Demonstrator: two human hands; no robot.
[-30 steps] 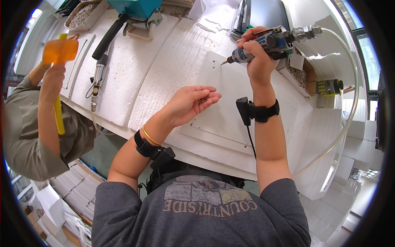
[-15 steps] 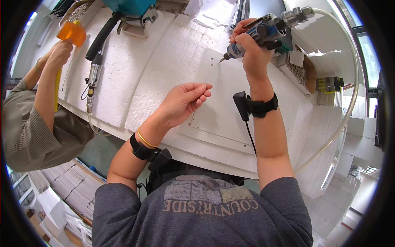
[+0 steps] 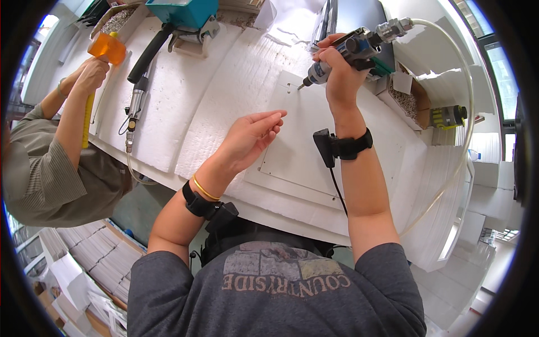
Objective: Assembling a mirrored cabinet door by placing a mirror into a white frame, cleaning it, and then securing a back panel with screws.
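Note:
My right hand (image 3: 342, 76) grips an air-powered screwdriver (image 3: 358, 49), blue, black and metal, tilted with its bit down toward the left. The bit's tip is at a white panel (image 3: 300, 151), beside small holes near the panel's far edge. Whether the tip turns or touches a screw is too small to tell. My left hand (image 3: 250, 140) hovers over the panel's left side, thumb and fingers pinched together. Anything between those fingertips is too small to make out. The panel lies on a larger white board on the bench.
At left, a co-worker's hands (image 3: 92, 74) hold an orange mallet (image 3: 108, 49) with a yellow handle. A second air tool (image 3: 136, 104) lies near a teal machine (image 3: 182, 12). Boxes of small screws (image 3: 405, 98) stand at both sides. A clear hose (image 3: 470, 106) loops down the right.
The view has shifted slightly. My left fingers are straighter and closer together. The screwdriver's tip stays near the same holes. The co-worker's mallet has barely moved.

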